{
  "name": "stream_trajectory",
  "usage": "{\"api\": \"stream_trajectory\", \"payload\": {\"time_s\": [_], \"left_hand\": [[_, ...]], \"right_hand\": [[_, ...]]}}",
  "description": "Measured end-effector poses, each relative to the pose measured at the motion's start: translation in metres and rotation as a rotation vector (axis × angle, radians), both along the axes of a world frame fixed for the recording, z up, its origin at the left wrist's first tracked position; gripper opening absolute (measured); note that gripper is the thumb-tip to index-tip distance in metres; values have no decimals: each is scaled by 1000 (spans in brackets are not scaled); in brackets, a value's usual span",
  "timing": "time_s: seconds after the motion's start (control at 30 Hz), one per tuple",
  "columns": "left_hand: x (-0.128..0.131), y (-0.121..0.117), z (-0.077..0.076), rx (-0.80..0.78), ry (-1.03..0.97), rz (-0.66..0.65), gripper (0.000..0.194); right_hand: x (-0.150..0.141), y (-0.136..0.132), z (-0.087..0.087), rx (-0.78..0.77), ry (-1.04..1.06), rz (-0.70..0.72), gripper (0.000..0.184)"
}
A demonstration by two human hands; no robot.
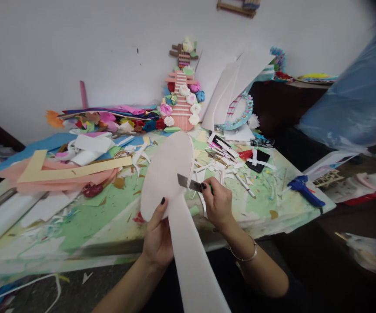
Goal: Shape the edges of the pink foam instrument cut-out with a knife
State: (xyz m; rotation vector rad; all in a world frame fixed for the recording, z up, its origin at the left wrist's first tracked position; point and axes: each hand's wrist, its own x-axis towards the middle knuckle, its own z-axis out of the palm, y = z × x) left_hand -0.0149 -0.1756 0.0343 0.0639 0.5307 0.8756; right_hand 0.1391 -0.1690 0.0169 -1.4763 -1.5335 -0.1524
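Note:
In my left hand (158, 237) is a white foam-like cutout (166, 167) with a rounded head and a long straight neck that runs down toward my lap. My left thumb lies on its face, and the fingers go behind it. My right hand (219, 202) is closed around a utility knife (189, 181), whose handle is mostly hidden in the fist. The wide blade lies across the right edge of the rounded head, its tip over the white face. That edge looks rough and notched above the blade.
Paper scraps and tools litter the green-stained table (109, 217). A flower-covered pink lute-shaped craft (183, 100) leans on the wall at the back. A blue glue gun (305, 191) lies at the right edge. Peach paper (73, 174) and cream strips spread on the left.

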Motion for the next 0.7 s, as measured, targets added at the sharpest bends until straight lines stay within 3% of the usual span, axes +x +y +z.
{"api": "stream_trajectory", "payload": {"time_s": [0.23, 0.7], "left_hand": [[-7, -1, -8, 94, -10, -24, 13], [-7, -5, -12, 49, -28, -13, 11]], "right_hand": [[3, 1, 0, -1, -30, -6, 31], [4, 1, -8, 14, -34, -60, 29]]}}
